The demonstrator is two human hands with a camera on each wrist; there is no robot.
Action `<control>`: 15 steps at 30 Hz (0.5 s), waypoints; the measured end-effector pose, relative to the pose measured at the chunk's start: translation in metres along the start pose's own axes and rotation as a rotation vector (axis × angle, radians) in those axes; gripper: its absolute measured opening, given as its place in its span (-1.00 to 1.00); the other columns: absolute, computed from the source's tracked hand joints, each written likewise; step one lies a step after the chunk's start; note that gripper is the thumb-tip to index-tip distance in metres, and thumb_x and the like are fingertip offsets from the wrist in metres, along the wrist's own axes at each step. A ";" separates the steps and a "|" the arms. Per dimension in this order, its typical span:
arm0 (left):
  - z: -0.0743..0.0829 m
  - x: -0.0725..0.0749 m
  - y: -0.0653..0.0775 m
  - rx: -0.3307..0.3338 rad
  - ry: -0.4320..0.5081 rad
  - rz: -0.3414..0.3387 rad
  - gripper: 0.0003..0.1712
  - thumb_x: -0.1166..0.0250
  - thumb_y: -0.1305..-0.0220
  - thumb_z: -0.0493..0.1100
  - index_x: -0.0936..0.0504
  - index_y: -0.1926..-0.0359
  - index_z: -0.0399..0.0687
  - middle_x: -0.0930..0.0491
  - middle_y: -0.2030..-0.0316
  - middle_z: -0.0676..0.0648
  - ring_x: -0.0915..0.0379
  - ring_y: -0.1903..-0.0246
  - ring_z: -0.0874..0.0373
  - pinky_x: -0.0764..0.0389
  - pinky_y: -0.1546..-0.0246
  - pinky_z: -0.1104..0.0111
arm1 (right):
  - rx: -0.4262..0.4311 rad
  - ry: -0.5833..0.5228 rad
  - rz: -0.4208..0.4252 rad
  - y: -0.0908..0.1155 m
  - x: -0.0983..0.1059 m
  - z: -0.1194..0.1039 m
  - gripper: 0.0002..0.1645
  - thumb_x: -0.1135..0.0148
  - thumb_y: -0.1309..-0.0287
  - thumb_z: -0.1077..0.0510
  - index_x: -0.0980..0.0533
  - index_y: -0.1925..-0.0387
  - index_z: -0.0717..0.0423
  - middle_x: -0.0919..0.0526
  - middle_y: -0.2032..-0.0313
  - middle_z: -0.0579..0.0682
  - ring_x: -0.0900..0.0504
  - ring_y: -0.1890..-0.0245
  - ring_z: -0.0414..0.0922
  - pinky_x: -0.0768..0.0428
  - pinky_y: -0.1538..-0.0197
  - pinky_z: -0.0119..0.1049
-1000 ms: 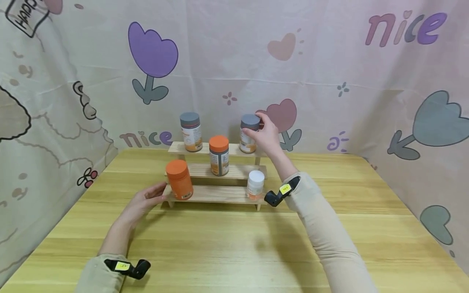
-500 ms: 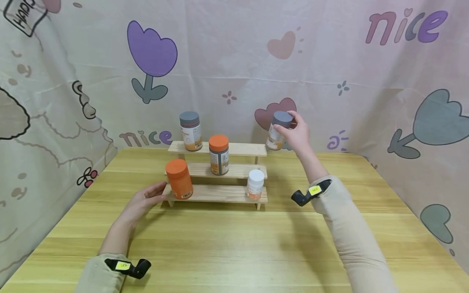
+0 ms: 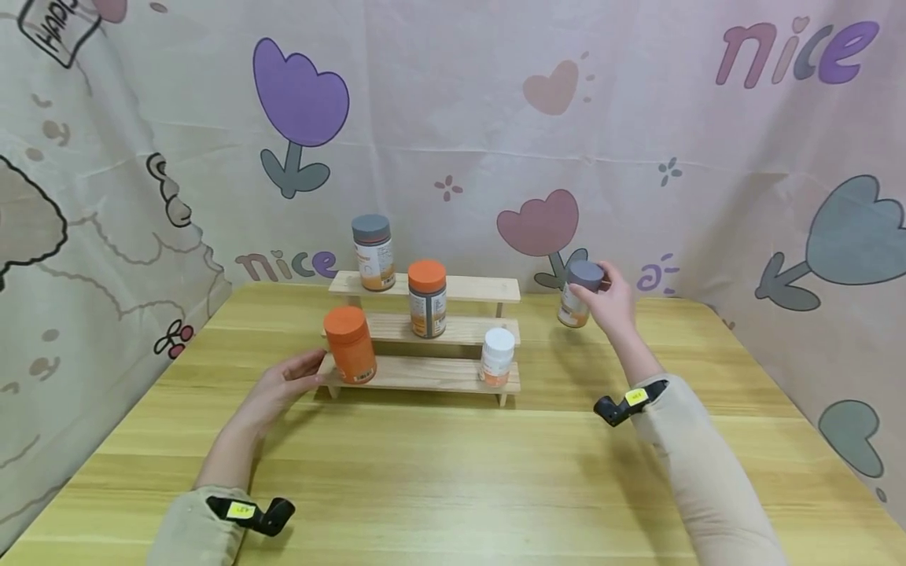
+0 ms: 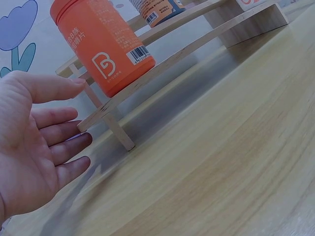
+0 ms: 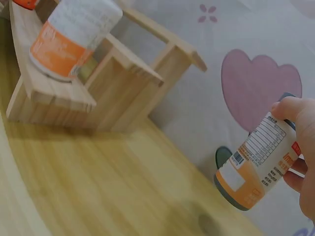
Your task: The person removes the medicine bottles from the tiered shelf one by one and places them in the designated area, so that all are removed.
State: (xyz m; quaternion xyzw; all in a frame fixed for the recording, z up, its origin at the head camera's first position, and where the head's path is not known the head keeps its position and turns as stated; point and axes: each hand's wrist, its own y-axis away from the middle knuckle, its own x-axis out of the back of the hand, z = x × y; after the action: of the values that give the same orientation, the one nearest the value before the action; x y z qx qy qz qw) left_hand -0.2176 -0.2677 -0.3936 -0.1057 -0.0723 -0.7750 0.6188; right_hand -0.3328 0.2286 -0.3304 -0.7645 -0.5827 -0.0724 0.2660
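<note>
Between thumb and fingers my right hand [image 3: 613, 300] grips a grey-lidded pill bottle [image 3: 575, 305] near its lid, held to the right of the wooden stepped rack [image 3: 453, 288]. In the right wrist view this bottle [image 5: 258, 160] is tilted, its label and barcode facing the camera, over the table. My left hand [image 3: 283, 387] is at the left end of the rack's lowest step, its fingers loosely extended. In the left wrist view the fingertips come right at the step's end, beside an all-orange bottle [image 4: 106, 46]; nothing is held there.
On the rack, a second grey-lidded bottle [image 3: 373, 253] stands on the top step and an orange-lidded grey bottle [image 3: 428, 303] on the middle one. A small white bottle [image 3: 497, 358] is at the lowest step's right end. Behind the table [image 3: 453, 479] hangs a printed cloth [image 3: 439, 102].
My right hand has lifted the grey-lidded pill bottle off the top step's right end, carried it rightward past the rack and then lowered it. The left hand has stayed in place.
</note>
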 end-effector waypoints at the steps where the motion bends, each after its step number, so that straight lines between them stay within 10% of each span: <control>1: 0.000 0.000 0.000 0.001 -0.007 0.001 -0.26 -0.13 -0.32 -0.18 -0.01 -0.36 -0.43 -0.02 -0.34 -0.39 0.07 -0.32 -0.22 -0.24 -0.21 0.32 | -0.004 0.001 0.001 0.001 0.001 0.004 -0.22 -0.31 -0.07 0.09 -0.23 -0.27 0.21 -0.39 -0.11 0.28 -0.38 -0.08 0.15 -0.37 -0.14 0.01; 8: 0.002 -0.001 0.000 0.006 -0.012 0.008 -0.26 -0.13 -0.32 -0.18 -0.02 -0.36 -0.43 -0.02 -0.34 -0.39 0.07 -0.32 -0.22 -0.07 -0.25 0.03 | -0.049 0.058 0.019 0.011 0.005 0.025 -0.23 -0.31 -0.08 0.04 -0.24 -0.26 0.21 -0.40 -0.12 0.27 -0.38 -0.09 0.16 -0.36 -0.14 0.04; 15: 0.001 -0.001 0.000 0.010 -0.007 0.010 -0.26 -0.13 -0.32 -0.18 -0.01 -0.36 -0.43 -0.01 -0.34 -0.39 0.07 -0.32 -0.20 -0.19 -0.24 0.25 | -0.080 0.054 0.022 0.016 0.005 0.036 -0.22 -0.33 -0.06 0.08 -0.24 -0.26 0.21 -0.39 -0.13 0.28 -0.39 -0.09 0.17 -0.37 -0.15 0.03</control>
State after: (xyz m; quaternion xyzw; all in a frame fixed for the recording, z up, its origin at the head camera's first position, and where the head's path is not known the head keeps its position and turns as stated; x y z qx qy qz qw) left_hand -0.2173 -0.2662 -0.3927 -0.1057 -0.0778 -0.7713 0.6228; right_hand -0.3238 0.2476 -0.3645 -0.7787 -0.5634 -0.1133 0.2517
